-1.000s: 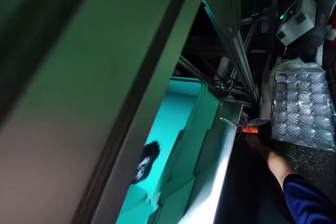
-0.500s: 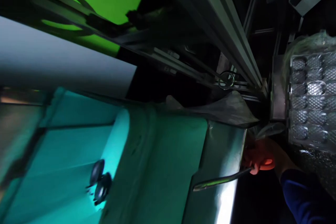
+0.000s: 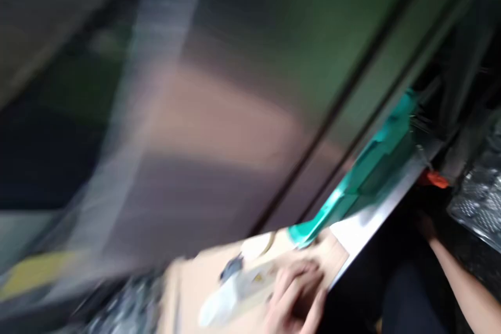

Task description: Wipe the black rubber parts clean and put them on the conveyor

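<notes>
The orange handle (image 3: 435, 180) looks blurred; I can't tell whether your shadowed right hand (image 3: 426, 225) or cropped, curled left hand (image 3: 293, 296) grips anything.

**Counted around one teal bin (image 3: 354, 180)**

Below the bin: one left hand (image 3: 291, 292), one tan board (image 3: 188, 284), one translucent white item (image 3: 221, 301), one white round piece (image 3: 254, 246) and one small dark piece (image 3: 230, 269). To the right of the bin: one orange handle (image 3: 436, 180), one right hand (image 3: 426, 227), making two hands in all, and one clear tray (image 3: 479, 206), with cells too blurred to count. Along the bin's lower side: one metal strip (image 3: 376, 219). To the left of the bin: one large panel (image 3: 235, 125), bearing two dark stripes (image 3: 340, 102), and, well apart, one yellow patch (image 3: 35, 274).
</notes>
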`<state>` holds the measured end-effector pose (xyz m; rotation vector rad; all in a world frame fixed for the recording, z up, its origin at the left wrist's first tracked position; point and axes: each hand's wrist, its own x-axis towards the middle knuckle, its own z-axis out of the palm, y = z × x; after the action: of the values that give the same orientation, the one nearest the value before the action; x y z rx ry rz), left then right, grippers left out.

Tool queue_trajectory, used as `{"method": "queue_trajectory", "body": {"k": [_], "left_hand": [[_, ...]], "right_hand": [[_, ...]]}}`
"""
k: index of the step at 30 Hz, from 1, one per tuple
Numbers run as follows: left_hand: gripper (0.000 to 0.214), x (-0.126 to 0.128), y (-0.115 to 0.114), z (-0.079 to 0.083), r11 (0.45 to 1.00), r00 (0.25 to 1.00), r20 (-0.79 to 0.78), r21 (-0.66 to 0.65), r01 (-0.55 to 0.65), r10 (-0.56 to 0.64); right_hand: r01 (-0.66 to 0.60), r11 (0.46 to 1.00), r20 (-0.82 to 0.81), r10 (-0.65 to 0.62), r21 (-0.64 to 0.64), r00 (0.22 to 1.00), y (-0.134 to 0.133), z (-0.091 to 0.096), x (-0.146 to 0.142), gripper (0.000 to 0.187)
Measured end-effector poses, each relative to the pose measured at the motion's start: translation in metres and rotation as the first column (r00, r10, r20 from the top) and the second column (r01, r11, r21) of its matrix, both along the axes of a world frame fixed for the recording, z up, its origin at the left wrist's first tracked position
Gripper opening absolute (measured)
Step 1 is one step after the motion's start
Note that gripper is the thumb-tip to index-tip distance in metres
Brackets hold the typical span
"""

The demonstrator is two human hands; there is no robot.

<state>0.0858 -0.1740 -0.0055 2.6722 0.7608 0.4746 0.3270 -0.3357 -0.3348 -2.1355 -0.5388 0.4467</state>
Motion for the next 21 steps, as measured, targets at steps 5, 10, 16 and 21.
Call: {"method": "queue_trajectory", "body": {"k": [5, 10, 16, 21], "left_hand": [[0.02, 0.003, 0.006, 0.0, 0.994, 0.983, 0.17, -0.079, 0.081, -0.066], [0.022, -0.018, -0.013, 0.005, 0.958, 0.882, 0.387, 0.024, 0.284, -0.271], [0.043, -0.099, -0.007, 0.023, 0.983, 0.774, 0.628, 0.175, -0.046, -0.076], [0.096, -0.124, 0.055, 0.018, 0.963, 0.83, 0.5, -0.217, -0.157, 0.248]], "right_hand": [[-0.044, 0.998, -0.031, 0.043, -0.034, 0.999, -0.05, 0.048, -0.028, 0.035], [-0.207, 0.957, 0.221, 0.162, 0.201, 0.962, -0.049, 0.185, -0.072, 0.029], [-0.585, 0.774, 0.596, 0.356, 0.243, 0.719, 0.031, 0.326, -0.104, 0.02], [-0.307, 0.925, 0.671, 0.374, -0.223, 0.64, 0.098, 0.342, -0.125, 0.053]]}}
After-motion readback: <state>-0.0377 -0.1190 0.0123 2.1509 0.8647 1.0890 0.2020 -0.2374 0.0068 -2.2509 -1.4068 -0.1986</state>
